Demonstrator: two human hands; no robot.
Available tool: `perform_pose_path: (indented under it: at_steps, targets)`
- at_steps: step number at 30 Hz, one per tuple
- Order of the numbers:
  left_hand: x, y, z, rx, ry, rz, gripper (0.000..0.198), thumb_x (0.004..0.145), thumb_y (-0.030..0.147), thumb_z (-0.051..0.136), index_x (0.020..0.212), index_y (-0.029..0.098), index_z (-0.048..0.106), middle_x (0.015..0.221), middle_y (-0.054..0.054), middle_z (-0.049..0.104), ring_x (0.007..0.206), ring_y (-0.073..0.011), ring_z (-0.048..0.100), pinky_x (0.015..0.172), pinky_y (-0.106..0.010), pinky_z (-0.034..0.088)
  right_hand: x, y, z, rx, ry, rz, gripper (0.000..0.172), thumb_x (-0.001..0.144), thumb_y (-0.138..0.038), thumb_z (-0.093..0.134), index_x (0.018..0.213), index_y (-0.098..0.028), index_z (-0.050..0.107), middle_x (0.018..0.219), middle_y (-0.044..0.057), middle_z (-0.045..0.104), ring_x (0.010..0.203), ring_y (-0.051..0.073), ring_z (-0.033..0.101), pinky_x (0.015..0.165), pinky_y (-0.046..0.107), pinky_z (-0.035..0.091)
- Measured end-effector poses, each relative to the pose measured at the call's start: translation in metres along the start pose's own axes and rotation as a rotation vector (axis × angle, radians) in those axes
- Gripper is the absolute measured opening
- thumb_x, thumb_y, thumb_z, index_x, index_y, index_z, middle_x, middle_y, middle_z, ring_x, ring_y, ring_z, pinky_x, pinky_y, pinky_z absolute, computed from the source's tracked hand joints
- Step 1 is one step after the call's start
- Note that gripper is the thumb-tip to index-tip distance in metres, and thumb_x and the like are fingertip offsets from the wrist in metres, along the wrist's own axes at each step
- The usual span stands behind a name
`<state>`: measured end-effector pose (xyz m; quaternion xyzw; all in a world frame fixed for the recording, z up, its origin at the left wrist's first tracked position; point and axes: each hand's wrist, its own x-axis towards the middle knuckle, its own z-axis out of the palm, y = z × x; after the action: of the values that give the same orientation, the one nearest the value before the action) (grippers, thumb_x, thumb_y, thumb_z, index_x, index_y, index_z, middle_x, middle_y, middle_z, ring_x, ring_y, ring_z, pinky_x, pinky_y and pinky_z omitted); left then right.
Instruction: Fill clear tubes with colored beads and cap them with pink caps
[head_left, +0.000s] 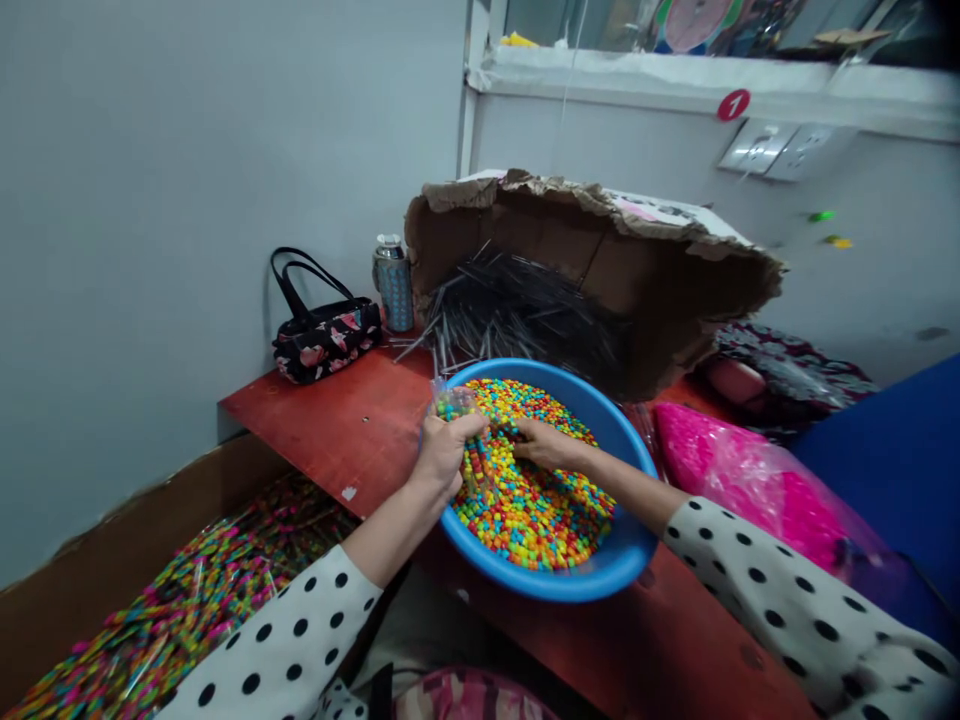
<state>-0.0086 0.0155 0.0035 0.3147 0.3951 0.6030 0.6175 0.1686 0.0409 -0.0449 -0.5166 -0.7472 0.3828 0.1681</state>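
A blue basin (551, 590) full of small multicoloured candy-like pieces (547, 510) stands on the red table. My left hand (448, 445) is closed around a bundle of clear plastic tubes (474, 460) over the basin's left side, and coloured pieces show inside the tubes. My right hand (544, 443) reaches in among the loose pieces close to the tubes. Its fingertips are partly sunk or hidden, so what they hold, if anything, does not show.
Behind the basin, a torn cardboard box (645, 270) lies with many empty clear tubes (517, 310). A flowered handbag (330, 335) and a flask (394, 285) stand at left. Filled tubes (225, 580) lie in a lower box. At right is a pink plastic bag (750, 480).
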Motion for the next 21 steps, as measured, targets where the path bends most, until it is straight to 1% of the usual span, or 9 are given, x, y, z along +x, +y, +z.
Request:
perform_pose_path:
  at_steps: [2,4,6,8,10,14,16,18,21]
  targets:
    - [-0.001,0.001,0.001,-0.024,0.006,-0.012,0.023,0.05,0.014,0.068,0.07,0.015,0.057,0.055,0.006,0.056,0.047,-0.0078,0.05,0.05,-0.02,0.041,-0.002,-0.004,-0.006,0.127,-0.058,-0.031,0.026,0.074,-0.018,0.06,0.1,-0.02,0.064,0.09,0.001,0.065,0.08,0.017,0.056,0.073,0.031,0.047]
    - [-0.001,0.002,0.002,-0.036,0.026,-0.027,0.021,0.05,0.014,0.068,0.068,0.015,0.058,0.055,0.006,0.057,0.048,-0.008,0.05,0.049,-0.02,0.041,-0.006,-0.006,-0.011,0.314,-0.062,-0.025,0.033,0.077,-0.024,0.06,0.111,-0.022,0.059,0.094,0.001,0.064,0.084,0.017,0.057,0.076,0.032,0.047]
    - [-0.001,0.003,0.002,-0.029,0.027,-0.043,0.021,0.05,0.014,0.068,0.069,0.015,0.06,0.055,0.005,0.059,0.048,-0.0087,0.051,0.05,-0.021,0.042,-0.01,-0.008,-0.014,0.453,-0.059,0.019,0.036,0.08,-0.027,0.058,0.115,-0.022,0.056,0.091,0.002,0.064,0.08,0.016,0.058,0.073,0.032,0.048]
    - [-0.002,0.003,0.002,-0.002,0.016,-0.053,0.018,0.049,0.015,0.068,0.067,0.013,0.063,0.056,0.003,0.06,0.05,-0.0092,0.053,0.051,-0.021,0.043,-0.013,-0.008,-0.017,0.483,-0.078,0.055,0.037,0.082,-0.028,0.055,0.118,-0.021,0.052,0.086,0.002,0.064,0.077,0.016,0.06,0.071,0.031,0.049]
    - [-0.002,0.003,0.002,0.023,0.014,-0.06,0.016,0.049,0.015,0.067,0.064,0.012,0.064,0.055,0.002,0.061,0.05,-0.0095,0.053,0.051,-0.021,0.043,-0.015,-0.006,-0.024,0.354,-0.089,0.066,0.036,0.084,-0.027,0.052,0.119,-0.02,0.05,0.087,0.004,0.064,0.078,0.016,0.061,0.07,0.031,0.049]
    - [-0.001,0.002,0.001,0.036,0.007,-0.068,0.015,0.049,0.015,0.067,0.063,0.013,0.063,0.053,0.002,0.059,0.048,-0.0101,0.053,0.05,-0.022,0.042,-0.022,0.007,-0.04,-0.362,-0.009,0.075,0.02,0.084,-0.016,0.051,0.102,-0.014,0.058,0.099,0.012,0.061,0.085,0.02,0.059,0.072,0.03,0.045]
    - [-0.001,0.002,0.001,0.032,-0.002,-0.06,0.016,0.049,0.015,0.067,0.064,0.013,0.062,0.053,0.003,0.059,0.048,-0.0104,0.053,0.05,-0.022,0.042,-0.023,0.014,-0.038,-0.589,0.013,0.086,0.017,0.084,-0.009,0.045,0.092,-0.011,0.06,0.1,0.016,0.059,0.085,0.021,0.059,0.073,0.031,0.044]
    - [0.0,0.002,0.001,0.018,-0.006,-0.05,0.018,0.048,0.014,0.067,0.065,0.014,0.062,0.054,0.003,0.06,0.05,-0.0112,0.055,0.051,-0.022,0.043,-0.018,0.016,-0.027,-0.609,-0.015,0.076,0.02,0.083,-0.006,0.042,0.086,-0.012,0.061,0.098,0.016,0.059,0.08,0.02,0.059,0.071,0.031,0.043]
    - [0.0,0.002,0.002,-0.005,0.027,-0.027,0.022,0.047,0.014,0.069,0.067,0.014,0.06,0.056,0.003,0.06,0.052,-0.0122,0.058,0.054,-0.023,0.045,-0.004,0.01,-0.008,-0.521,-0.081,0.026,0.017,0.077,-0.005,0.047,0.082,-0.015,0.061,0.091,0.009,0.062,0.076,0.017,0.057,0.069,0.027,0.044]
